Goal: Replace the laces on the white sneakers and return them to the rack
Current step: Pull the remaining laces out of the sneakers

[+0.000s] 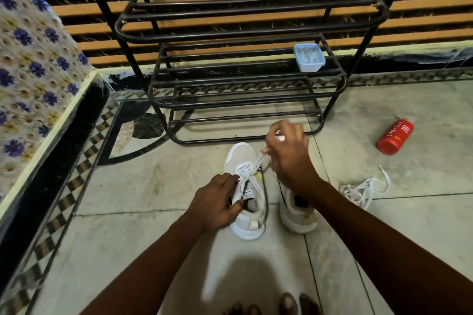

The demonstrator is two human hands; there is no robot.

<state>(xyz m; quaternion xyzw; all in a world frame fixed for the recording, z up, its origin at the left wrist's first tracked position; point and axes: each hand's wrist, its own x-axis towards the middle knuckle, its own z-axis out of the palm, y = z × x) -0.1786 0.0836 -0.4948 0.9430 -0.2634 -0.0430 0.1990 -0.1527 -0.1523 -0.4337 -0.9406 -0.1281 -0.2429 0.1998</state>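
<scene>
Fingertips (266,149) of the right hand (291,156) pinch a white lace (259,160) and hold it taut above the left sneaker (240,158), while the left hand (215,202) grips that shoe at its tongue with curled fingers and thumb. It stands on the tiled floor beside the other sneaker (299,217), both just in front of the black rack (245,33), toes toward it. A loose lace (361,190) lies to their right, with a red bottle (394,137) beyond.

Below me the floor (128,212) is pale stone slabs, edged with a dark checkered border (84,156). Ahead, the wall (422,7) runs in orange and black stripes. A flowered cloth (33,59) covers a ledge on my left.
</scene>
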